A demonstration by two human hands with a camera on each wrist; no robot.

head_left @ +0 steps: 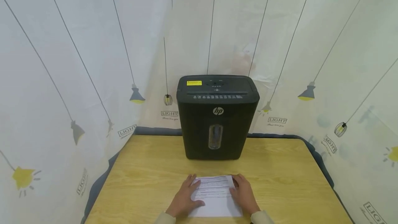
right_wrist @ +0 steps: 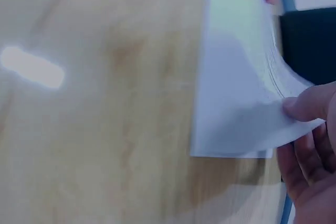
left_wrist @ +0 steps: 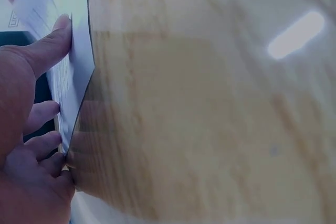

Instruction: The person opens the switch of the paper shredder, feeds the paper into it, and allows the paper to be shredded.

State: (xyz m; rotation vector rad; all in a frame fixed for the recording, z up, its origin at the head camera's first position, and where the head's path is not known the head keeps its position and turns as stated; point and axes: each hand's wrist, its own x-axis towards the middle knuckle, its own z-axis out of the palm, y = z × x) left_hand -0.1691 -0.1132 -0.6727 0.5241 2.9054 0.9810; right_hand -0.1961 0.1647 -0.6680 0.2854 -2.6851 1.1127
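A small pile of printed paper sheets (head_left: 214,198) lies on the wooden table in front of me. At its left edge, my left hand (head_left: 185,196) holds the paper, its thumb (left_wrist: 62,27) laid across the top. My right hand (head_left: 245,193) pinches the far right corner, with the thumb (right_wrist: 302,106) above and fingers beneath. There the upper paper (right_wrist: 262,121) bends up from the sheet below. Straight ahead, beyond both hands, stands a black HP paper shredder (head_left: 199,130) with a feed slot on top.
The wooden table (head_left: 146,168) extends around the paper and under the shredder. Behind it and at both sides hangs pale cloth (head_left: 192,16) printed with lamps. A dark border (head_left: 320,161) runs along the table's edge.
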